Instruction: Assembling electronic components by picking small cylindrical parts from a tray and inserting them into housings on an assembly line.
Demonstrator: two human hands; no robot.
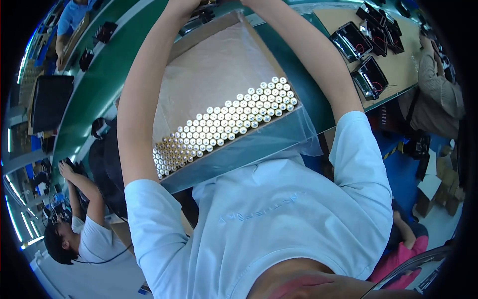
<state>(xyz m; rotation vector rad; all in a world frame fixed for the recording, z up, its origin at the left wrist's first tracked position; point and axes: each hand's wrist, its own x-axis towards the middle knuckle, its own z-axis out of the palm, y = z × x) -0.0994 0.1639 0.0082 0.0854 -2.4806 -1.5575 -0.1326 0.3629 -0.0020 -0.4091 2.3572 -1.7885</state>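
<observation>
Both my arms reach over an open cardboard box [264,47] to the top edge of the picture. My left hand [185,5] is cut off there beside a dark object [199,19], and its fingers do not show. Only the edge of my right hand [250,2] comes into view, so what it holds, if anything, is hidden. Inside the box, many cylindrical battery cells [234,119] stand packed upright in rows along the near side. A bare stretch of lining covers the far part. A clear plastic bag [303,132] hangs over the near wall.
Several black open cases with red wires [352,42] lie on a brown board [398,65] at the right. A green bench [94,74] with small black units runs along the left. Other people [99,234] sit at both sides. Cartons [445,184] stand at far right.
</observation>
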